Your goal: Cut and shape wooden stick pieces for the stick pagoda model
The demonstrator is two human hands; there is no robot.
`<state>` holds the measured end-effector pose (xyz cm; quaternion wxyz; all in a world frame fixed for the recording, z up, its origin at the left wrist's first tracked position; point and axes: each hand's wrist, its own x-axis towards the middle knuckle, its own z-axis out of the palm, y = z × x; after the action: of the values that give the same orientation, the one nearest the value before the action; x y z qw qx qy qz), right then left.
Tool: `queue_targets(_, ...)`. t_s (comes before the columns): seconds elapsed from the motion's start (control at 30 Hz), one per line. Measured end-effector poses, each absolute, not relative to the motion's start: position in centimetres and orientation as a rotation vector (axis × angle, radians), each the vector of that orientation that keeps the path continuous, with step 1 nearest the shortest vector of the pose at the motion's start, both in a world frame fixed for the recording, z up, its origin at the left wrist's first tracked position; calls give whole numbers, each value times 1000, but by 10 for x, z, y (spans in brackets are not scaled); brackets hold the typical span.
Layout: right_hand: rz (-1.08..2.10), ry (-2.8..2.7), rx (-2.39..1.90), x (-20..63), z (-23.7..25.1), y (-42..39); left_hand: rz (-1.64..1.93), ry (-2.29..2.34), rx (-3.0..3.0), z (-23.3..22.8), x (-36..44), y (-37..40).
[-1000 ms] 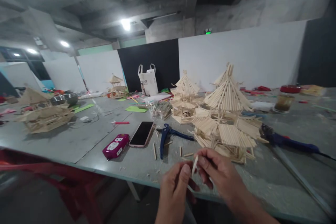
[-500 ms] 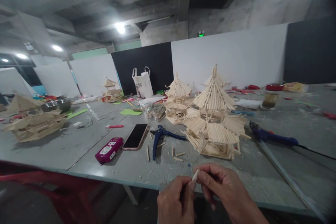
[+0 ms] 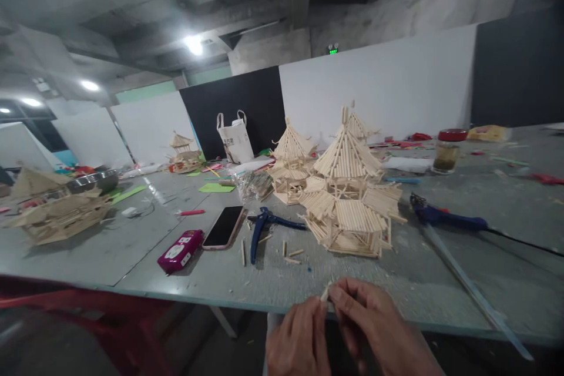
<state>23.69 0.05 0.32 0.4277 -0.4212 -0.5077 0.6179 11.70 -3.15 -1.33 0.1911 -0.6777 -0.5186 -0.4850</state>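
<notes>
Between my two hands, at the table's front edge, is a short pale wooden stick [image 3: 325, 294]. My left hand [image 3: 298, 335] pinches its lower end, and the fingers of my right hand [image 3: 368, 320] close on the upper end. Just beyond stands a pavilion model [image 3: 352, 205] built of thin wooden sticks, with a pointed roof. Blue-handled cutters [image 3: 263, 229] lie open to its left, and several cut stick pieces [image 3: 284, 248] are scattered beside them. To the right of the model rests a blue glue gun [image 3: 449, 216] with a long clear glue stick [image 3: 478, 291] by it.
A phone [image 3: 224, 227] and a purple box-like device [image 3: 180, 251] lie left of the cutters. Farther back are a tote bag [image 3: 235, 140], a bag of sticks [image 3: 255, 185] and a red-lidded jar [image 3: 448, 151]. A red stool [image 3: 118, 329] stands below the table's left front edge.
The view has shifted slightly, so the table things sit a little farther left. My left fingers have curled further over the stick, and less of it shows.
</notes>
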Motion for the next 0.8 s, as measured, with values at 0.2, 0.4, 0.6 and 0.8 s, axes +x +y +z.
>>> queue_targets(0.2, 1000, -1670, -1076, 229, -16, -16, -1563, -1838, -2031, -5, 107, -26)
queue_targets(0.4, 1529, -1374, -985, 241, -6, -17, -1799, -2088, -2106, 14, 98, -29)
queue_targets(0.6, 1400, -1418, -954, 255, 12, 5, -1674, -1832, -2186, 11, 98, -36)
queue_targets(0.8, 524, -1884, -992, 248, 0, -2, -1428, -1579, -2138, -3, 99, -37)
